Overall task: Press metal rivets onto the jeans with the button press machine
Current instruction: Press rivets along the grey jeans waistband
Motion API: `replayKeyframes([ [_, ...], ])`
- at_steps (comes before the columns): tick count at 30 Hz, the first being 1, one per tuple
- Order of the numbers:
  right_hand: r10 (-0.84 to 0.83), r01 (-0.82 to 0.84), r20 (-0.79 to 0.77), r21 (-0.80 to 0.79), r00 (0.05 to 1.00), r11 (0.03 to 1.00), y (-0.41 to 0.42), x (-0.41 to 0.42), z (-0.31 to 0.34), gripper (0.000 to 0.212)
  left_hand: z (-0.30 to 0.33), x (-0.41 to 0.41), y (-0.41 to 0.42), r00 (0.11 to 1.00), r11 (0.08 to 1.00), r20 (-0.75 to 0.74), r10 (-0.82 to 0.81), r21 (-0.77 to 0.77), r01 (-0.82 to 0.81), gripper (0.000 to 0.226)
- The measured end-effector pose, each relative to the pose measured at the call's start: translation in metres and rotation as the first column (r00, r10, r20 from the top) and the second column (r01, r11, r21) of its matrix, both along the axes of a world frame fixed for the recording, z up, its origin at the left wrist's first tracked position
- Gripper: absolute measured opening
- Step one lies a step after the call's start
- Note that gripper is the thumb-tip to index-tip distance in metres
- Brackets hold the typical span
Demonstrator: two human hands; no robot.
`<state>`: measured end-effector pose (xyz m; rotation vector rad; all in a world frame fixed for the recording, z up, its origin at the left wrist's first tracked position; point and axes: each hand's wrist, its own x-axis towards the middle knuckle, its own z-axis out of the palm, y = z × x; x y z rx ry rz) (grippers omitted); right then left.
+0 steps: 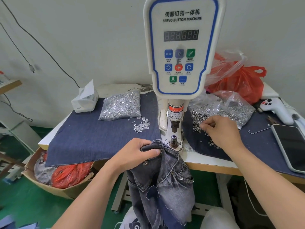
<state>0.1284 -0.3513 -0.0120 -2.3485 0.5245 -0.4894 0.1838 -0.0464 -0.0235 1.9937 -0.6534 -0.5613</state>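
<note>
Head view: left hand gripping jeans at worktop edge, just before button press machine; right hand fingers curled, apparently pinching among loose rivets.

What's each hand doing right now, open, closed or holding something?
Left hand: grips the jeans at the waistband.
Right hand: fingers curled at the pile of rivets, seemingly pinching one; the rivet itself can't be seen.
</note>
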Motion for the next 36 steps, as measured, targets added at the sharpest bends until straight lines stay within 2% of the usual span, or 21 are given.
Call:
replayKeyframes([
  [3,0.015,-0.021,0.032,0.192,0.999,0.981,0.005,0.000,-0.001,0.006,0.000,0.000,0.000,1.000,1.000,-0.004,0.008,0.004,-0.008,0.038],
  [6,0.040,-0.064,0.067,0.406,0.997,0.912,0.010,0.000,-0.001,0.009,0.000,0.001,0.000,1.000,1.000,-0.005,0.010,0.010,-0.010,0.037],
  [8,0.052,-0.093,0.098,0.487,0.994,0.868,0.014,0.000,0.000,0.012,-0.001,0.001,0.001,1.000,1.000,-0.008,0.006,0.009,-0.006,0.037],
  [12,0.060,-0.111,0.112,0.534,0.992,0.838,0.019,0.001,0.001,0.009,-0.001,0.001,0.000,1.000,1.000,-0.008,0.012,0.004,-0.012,0.057],
  [17,0.044,-0.082,0.101,0.406,0.994,0.910,0.022,-0.001,0.008,0.009,-0.002,0.001,0.001,1.000,1.000,-0.012,0.005,-0.004,-0.005,0.054],
  [19,0.039,-0.086,0.115,0.443,0.993,0.893,0.027,-0.003,0.014,0.011,-0.003,0.002,0.001,1.000,1.000,-0.003,0.003,-0.008,-0.003,0.053],
  [21,0.047,-0.097,0.103,0.561,0.994,0.822,0.036,-0.005,0.018,0.012,-0.003,0.002,0.001,1.000,1.000,0.003,-0.005,-0.013,0.005,0.056],
  [24,0.086,-0.098,0.055,0.759,0.995,0.644,0.054,-0.008,0.023,0.017,-0.003,0.002,0.001,1.000,1.000,0.005,-0.017,-0.019,0.017,0.061],
  [26,0.118,-0.091,0.029,0.823,0.993,0.561,0.061,-0.010,0.024,0.019,-0.003,0.002,0.002,1.000,1.000,0.002,-0.021,-0.023,0.021,0.060],
  [28,0.139,-0.093,0.018,0.826,0.990,0.556,0.065,-0.013,0.023,0.018,-0.003,0.002,0.002,1.000,0.999,0.003,-0.018,-0.028,0.018,0.057],
  [31,0.099,-0.070,0.006,0.752,0.995,0.655,0.062,-0.018,0.018,0.015,-0.003,0.002,0.004,1.000,0.999,-0.007,-0.009,-0.045,0.009,0.044],
  [32,0.091,-0.058,0.000,0.769,0.996,0.637,0.061,-0.019,0.017,0.013,-0.003,0.003,0.005,1.000,0.998,-0.023,-0.012,-0.057,0.011,0.039],
  [36,0.151,-0.005,-0.053,0.932,0.987,0.361,0.068,-0.021,0.022,0.011,-0.004,0.008,0.012,0.997,0.998,-0.064,-0.033,-0.061,0.029,0.033],
])
